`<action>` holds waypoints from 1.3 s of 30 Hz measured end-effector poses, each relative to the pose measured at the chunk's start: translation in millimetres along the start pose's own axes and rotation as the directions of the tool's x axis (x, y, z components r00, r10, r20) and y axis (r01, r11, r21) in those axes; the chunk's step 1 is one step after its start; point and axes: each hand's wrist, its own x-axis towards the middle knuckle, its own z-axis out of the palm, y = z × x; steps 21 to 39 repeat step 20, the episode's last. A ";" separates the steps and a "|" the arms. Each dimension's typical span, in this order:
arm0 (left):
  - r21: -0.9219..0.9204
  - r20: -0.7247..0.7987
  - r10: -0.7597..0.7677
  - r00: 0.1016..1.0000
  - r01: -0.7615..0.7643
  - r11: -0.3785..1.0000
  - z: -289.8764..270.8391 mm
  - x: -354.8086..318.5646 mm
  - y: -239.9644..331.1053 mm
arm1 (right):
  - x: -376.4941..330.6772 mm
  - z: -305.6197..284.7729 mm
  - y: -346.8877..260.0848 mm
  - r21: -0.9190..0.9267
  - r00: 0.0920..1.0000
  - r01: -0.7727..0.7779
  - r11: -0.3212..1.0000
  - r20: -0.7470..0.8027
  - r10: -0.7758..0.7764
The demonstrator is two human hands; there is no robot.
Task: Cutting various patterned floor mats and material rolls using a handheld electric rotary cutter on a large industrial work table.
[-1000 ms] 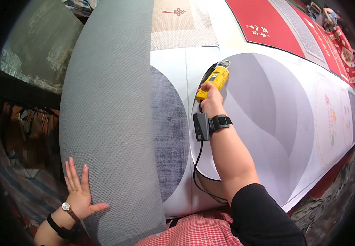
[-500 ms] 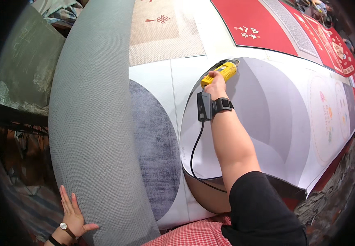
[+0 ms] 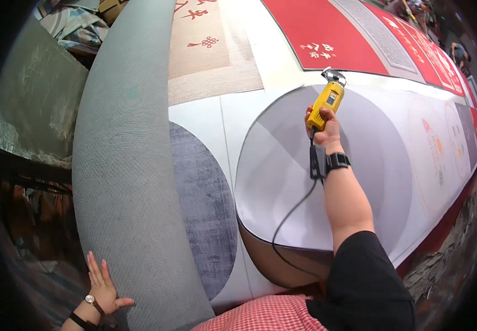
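Observation:
My right hand (image 3: pixel 327 129) is wrapped round a yellow handheld electric rotary cutter (image 3: pixel 329 99). Its round metal blade head points away from me, by the far edge of a grey-and-white round mat (image 3: pixel 304 182). A black cable (image 3: pixel 288 215) runs from the cutter's rear, past a small black box at my wrist, toward my body. Flat with fingers spread, my left hand (image 3: pixel 104 292) rests on the near left side of a big grey textured roll (image 3: pixel 128 165).
Beside the roll, a dark blue-grey round print (image 3: pixel 208 215) is partly covered. A beige mat (image 3: pixel 216 60) and red printed mats (image 3: pixel 326 38) lie at the far side. A greenish-grey metal panel (image 3: pixel 40 99) stands at left. The round mat's near edge is lifted.
My right hand has carried the cutter to the right and slightly away, and the tool now points more directly forward. The view has shifted a little; my left hand stays on the roll.

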 end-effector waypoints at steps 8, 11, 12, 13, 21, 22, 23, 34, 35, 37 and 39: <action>0.020 -0.117 0.085 0.989 -0.083 0.996 -6.2 22.3 -2.7 | -282.7 -31.5 -9.3 -0.236 0.958 -0.018 0.972 0.276 0.085; -0.071 -0.130 0.072 0.989 -0.082 0.994 -15.0 24.0 4.9 | -396.9 -54.7 9.0 -0.380 0.997 -0.043 0.924 0.043 0.065; -0.033 -0.124 0.083 0.989 -0.088 0.996 -17.3 25.7 2.3 | -433.8 -60.1 17.0 -0.436 0.999 -0.039 0.899 -0.032 0.029; -0.004 -0.117 0.120 0.986 -0.121 0.993 -20.6 30.5 1.2 | -467.2 -81.2 27.8 -0.443 0.997 -0.032 0.896 -0.075 -0.001; 0.207 0.116 -0.160 0.980 0.134 0.969 -55.9 34.8 42.5 | -653.7 -150.4 134.5 -0.368 0.867 0.064 0.928 -0.440 -0.234; 0.207 0.116 -0.160 0.980 0.134 0.969 -55.9 34.8 42.5 | -653.7 -150.4 134.5 -0.368 0.867 0.064 0.928 -0.440 -0.234; 0.207 0.116 -0.160 0.980 0.134 0.969 -55.9 34.8 42.5 | -653.7 -150.4 134.5 -0.368 0.867 0.064 0.928 -0.440 -0.234; 0.207 0.116 -0.160 0.980 0.134 0.969 -55.9 34.8 42.5 | -653.7 -150.4 134.5 -0.368 0.867 0.064 0.928 -0.440 -0.234; 0.207 0.116 -0.160 0.980 0.134 0.969 -55.9 34.8 42.5 | -653.7 -150.4 134.5 -0.368 0.867 0.064 0.928 -0.440 -0.234; 0.207 0.116 -0.160 0.980 0.134 0.969 -55.9 34.8 42.5 | -653.7 -150.4 134.5 -0.368 0.867 0.064 0.928 -0.440 -0.234; 0.207 0.116 -0.160 0.980 0.134 0.969 -55.9 34.8 42.5 | -653.7 -150.4 134.5 -0.368 0.867 0.064 0.928 -0.440 -0.234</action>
